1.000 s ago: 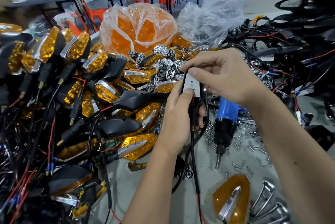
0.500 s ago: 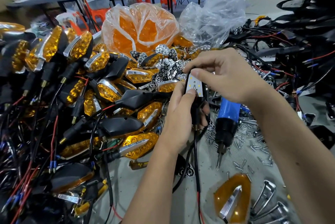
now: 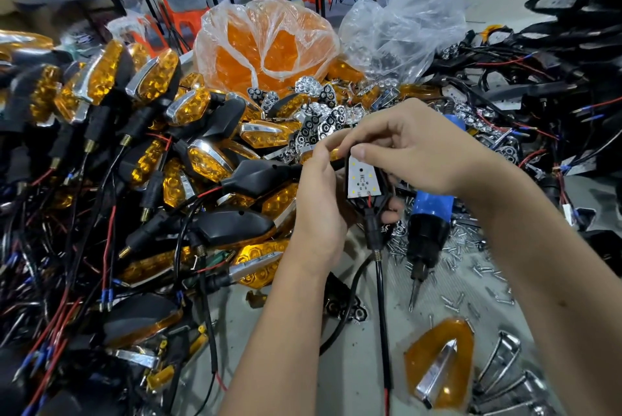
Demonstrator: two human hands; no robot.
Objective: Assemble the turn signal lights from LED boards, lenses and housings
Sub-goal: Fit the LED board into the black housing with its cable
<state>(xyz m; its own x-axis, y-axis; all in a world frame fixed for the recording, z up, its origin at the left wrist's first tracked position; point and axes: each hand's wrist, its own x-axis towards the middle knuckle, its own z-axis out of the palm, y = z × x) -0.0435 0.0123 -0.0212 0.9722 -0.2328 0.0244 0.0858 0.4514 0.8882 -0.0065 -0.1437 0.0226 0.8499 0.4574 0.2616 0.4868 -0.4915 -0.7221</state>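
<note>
White LED board [image 3: 363, 178] — pinched at its far end by right hand [image 3: 417, 153]; left hand [image 3: 319, 200] grips black housing [image 3: 372, 210] beneath — blue screwdriver [image 3: 429, 227] just right.

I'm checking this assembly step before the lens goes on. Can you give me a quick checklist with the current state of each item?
1. LED board sits in the black housing: looks seated, but cannot tell if fully down.
2. Left hand grips the housing: ok.
3. Right hand pinches the board's top edge with thumb and fingers: ok.
4. Board's red wire clear of the rim: cannot tell.
5. Loose amber lens within reach at lower right: ok.
6. Blue screwdriver and loose screws close by: ok.
</note>
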